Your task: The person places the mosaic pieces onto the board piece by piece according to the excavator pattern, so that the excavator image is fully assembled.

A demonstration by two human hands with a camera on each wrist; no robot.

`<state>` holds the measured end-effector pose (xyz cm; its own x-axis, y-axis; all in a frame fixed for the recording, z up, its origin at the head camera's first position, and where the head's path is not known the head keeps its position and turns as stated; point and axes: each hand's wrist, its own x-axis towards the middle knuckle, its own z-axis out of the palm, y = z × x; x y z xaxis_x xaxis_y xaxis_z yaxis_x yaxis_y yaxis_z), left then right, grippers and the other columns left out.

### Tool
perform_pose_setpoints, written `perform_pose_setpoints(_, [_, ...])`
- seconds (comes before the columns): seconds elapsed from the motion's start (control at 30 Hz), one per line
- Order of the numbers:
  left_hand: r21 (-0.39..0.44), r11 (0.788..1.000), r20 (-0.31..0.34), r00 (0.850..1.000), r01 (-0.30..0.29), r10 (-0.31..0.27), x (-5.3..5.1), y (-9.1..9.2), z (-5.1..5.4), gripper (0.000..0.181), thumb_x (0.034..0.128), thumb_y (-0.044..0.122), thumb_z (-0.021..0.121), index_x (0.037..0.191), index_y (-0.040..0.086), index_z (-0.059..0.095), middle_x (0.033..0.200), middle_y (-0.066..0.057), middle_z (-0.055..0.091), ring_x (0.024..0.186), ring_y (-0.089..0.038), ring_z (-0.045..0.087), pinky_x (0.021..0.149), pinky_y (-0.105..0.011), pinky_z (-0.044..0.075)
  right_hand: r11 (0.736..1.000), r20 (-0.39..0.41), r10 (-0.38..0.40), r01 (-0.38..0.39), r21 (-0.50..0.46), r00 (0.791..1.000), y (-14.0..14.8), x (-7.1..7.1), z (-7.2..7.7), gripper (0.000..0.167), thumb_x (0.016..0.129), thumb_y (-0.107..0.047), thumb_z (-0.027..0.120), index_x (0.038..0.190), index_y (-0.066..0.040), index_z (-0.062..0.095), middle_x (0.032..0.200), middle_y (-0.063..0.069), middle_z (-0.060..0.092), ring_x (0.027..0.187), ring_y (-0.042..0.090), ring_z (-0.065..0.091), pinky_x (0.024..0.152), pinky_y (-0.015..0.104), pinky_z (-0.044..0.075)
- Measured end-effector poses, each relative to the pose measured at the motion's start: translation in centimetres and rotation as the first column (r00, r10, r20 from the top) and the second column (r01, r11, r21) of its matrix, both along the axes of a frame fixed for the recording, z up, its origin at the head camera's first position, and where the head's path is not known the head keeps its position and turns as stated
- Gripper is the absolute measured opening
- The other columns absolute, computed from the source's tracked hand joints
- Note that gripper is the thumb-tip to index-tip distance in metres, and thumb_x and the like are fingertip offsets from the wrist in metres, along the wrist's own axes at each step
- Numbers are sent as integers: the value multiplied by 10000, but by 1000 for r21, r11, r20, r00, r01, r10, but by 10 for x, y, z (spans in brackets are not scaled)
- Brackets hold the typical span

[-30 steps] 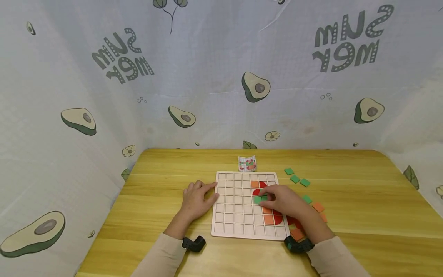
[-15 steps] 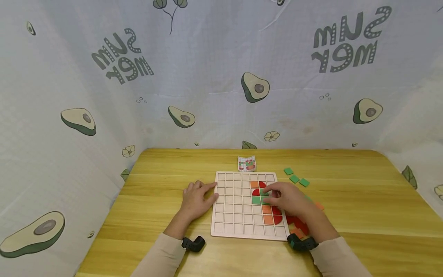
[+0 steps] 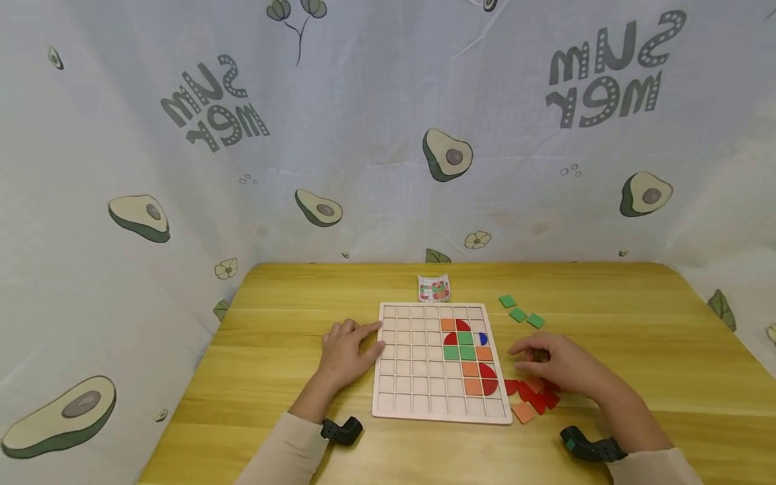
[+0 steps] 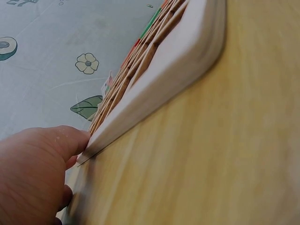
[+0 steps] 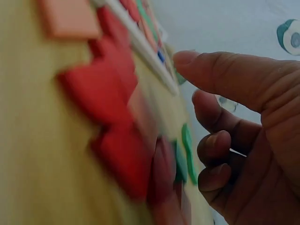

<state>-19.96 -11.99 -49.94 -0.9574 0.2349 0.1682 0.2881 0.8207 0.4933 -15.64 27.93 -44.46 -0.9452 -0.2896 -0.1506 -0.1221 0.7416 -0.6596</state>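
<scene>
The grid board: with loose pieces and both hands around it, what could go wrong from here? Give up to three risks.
The red pieces lie jumbled near the right hand, which could catch two at once or scatter them.
The left hand touches only the left edge of the grid board, so a bump might shift it.
The printed sheet lies just beyond the grid board's far edge and could be pushed aside if that slides.

gap between board [image 3: 418, 385] and right grip [image 3: 560, 362] — red tiles [image 3: 537, 402] crowd near end
</scene>
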Motion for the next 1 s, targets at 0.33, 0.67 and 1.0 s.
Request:
perform_pose_setpoints(0.33, [1,1000,3,1000,-9,9,1,0,1,450,953,468,650,1370,299,667,943,26,539,826,-148,372,762,-337,252,986,-203,164,-164,17,965,38,17,-19,147,885,-177,787,1024,-221,772,970,-63,616,860,17,459,676,237,411])
perform_pose_setpoints(0.67, [2,1000,10,1000,1,-1,0,0,0,449,949,466,650,1365,298,670,944,27,545,827,-146,375,771,-337,258,989,-138,-4,24,143,990,22,10,-19,131,886,-291,782,1002,-238,752,962,-3,582,920,215,427,730,341,348])
perform_pose_setpoints(1.0, [-2,1000,-1,1000,2,-2,-1,0,-1,446,951,465,646,1365,303,670,945,20,555,827,-148,382,770,-344,267,976,-210,-64,105,189,976,15,-2,-22,165,902,-342,769,986,-203,738,950,26,615,898,244,455,725,365,361])
